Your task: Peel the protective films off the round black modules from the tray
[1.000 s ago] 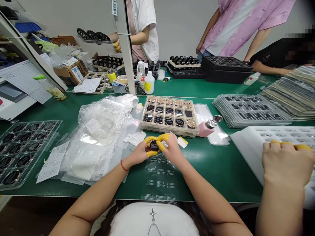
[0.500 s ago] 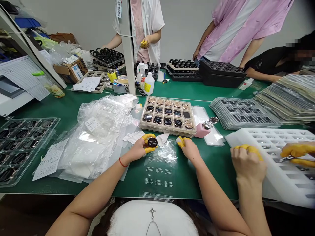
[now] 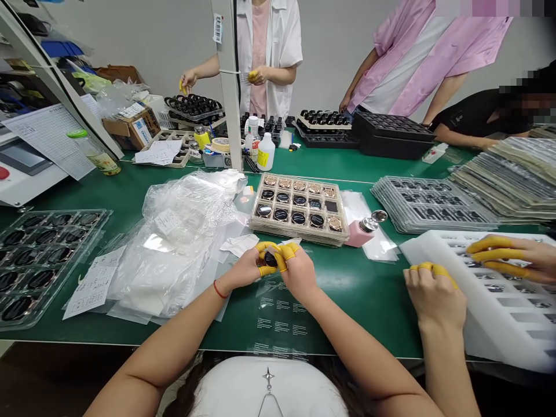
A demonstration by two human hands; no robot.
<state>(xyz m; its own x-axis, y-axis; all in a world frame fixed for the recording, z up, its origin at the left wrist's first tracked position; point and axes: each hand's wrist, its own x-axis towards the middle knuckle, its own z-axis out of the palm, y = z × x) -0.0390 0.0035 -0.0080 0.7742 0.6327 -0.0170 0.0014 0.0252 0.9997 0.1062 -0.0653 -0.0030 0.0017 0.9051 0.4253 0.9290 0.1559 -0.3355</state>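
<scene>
On the near side of the shallow, beige plastic compartment tray (image 3: 299, 234), both hands meet in mid-air above the green tabletop (image 3: 360, 324), with yellow covers on several fingers. Their left hand (image 3: 248, 268) grips a small, round, black disc (image 3: 270, 258) by its edge, fingers curled above and thumb below. The right hand (image 3: 300, 271) is pinched closed against the disc's right side; whether it grips the disc itself or something thin upon it, I cannot tell.

The beige tray holds gold-coloured round pieces along its far row and mostly black ones in the two nearer rows. Nearer than the tray, below the hands, lies a clear film sheet (image 3: 281, 318) printed with small blocks of white text. A crumpled white cloth (image 3: 238, 245) lies near the tray's near left corner. Left of the tray spreads a heap of clear, wrinkled plastic bags (image 3: 186, 214). Just beside its right end stands a pink bottle (image 3: 359, 233) with a metal top. Well to the tray's right, a co-worker's fist (image 3: 436, 289) rests beside a white, slotted foam block (image 3: 430, 244), with another yellow-fingered hand (image 3: 508, 255) over the slots.
</scene>
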